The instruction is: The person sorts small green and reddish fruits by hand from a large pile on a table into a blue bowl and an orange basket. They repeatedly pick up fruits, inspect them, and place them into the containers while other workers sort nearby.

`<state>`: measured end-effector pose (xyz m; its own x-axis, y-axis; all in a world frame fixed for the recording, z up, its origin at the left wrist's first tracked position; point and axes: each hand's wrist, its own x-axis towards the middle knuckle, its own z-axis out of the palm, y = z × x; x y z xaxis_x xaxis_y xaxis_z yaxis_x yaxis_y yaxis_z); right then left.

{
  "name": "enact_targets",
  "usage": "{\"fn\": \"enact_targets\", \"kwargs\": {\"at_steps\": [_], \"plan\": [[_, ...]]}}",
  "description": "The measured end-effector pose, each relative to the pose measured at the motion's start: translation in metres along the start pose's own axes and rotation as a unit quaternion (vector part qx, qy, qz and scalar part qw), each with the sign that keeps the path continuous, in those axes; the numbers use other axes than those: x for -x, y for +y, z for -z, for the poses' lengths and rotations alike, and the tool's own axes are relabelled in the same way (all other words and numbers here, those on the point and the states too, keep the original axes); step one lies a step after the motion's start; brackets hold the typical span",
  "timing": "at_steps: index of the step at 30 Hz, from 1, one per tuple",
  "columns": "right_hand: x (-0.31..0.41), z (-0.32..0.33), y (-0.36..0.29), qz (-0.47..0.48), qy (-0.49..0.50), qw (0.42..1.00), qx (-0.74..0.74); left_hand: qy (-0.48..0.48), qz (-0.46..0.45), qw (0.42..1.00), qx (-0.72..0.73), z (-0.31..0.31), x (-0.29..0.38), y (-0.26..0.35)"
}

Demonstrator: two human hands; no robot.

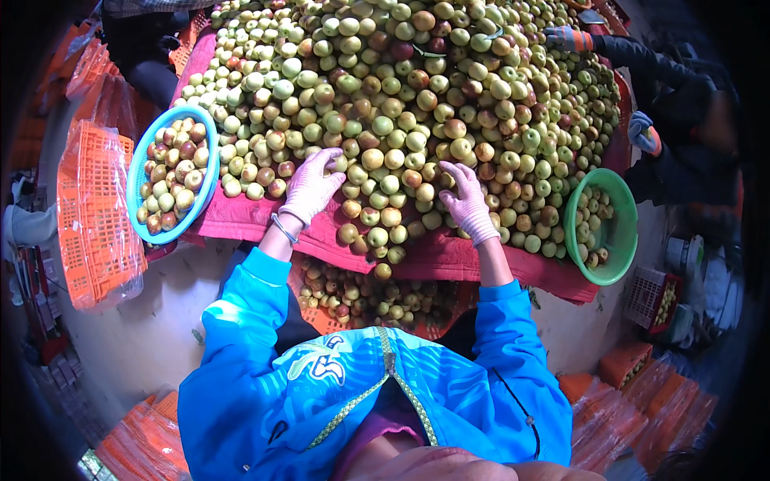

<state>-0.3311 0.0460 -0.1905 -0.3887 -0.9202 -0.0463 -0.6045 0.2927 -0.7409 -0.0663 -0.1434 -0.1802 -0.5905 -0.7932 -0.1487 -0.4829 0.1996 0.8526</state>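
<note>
A large heap of green and reddish-brown jujubes (385, 126) covers the table on a red cloth (240, 217). My left hand (314, 185), in a pale pink glove, reaches over the near slope of the heap. Its fingers are apart, with the tips beside a few jujubes. My right hand (466, 201), gloved alike, hovers at the heap's front edge with thumb and fingers spread and nothing held. Between both hands a tongue of jujubes spills towards the cloth's edge. Below that edge, an orange plastic crate (316, 318) between my legs holds more jujubes.
A blue plastic basket (133, 201) of redder jujubes stands left; a green plastic basin (622, 240), partly filled, stands right. Stacked orange crates (96, 210) flank the table. At right a co-worker's gloved hands (568, 39) reach in; another person (141, 54) sits at upper left.
</note>
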Motion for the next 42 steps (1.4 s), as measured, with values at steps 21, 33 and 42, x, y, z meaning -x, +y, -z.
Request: {"fn": "enact_targets", "kwargs": {"at_steps": [21, 33, 42], "plan": [[0.012, -0.023, -0.031, 0.043, -0.157, 0.979, -0.123, -0.205, 0.126, 0.971, 0.001, 0.013, 0.014, 0.021], [0.03, -0.008, -0.051, -0.012, -0.411, 0.87, -0.272, -0.144, 0.052, 0.929, -0.338, 0.023, 0.018, 0.016], [0.042, 0.088, 0.012, -0.235, -0.172, 0.91, 0.296, -0.195, 0.001, 0.884, -0.424, 0.016, 0.017, 0.018]]}}
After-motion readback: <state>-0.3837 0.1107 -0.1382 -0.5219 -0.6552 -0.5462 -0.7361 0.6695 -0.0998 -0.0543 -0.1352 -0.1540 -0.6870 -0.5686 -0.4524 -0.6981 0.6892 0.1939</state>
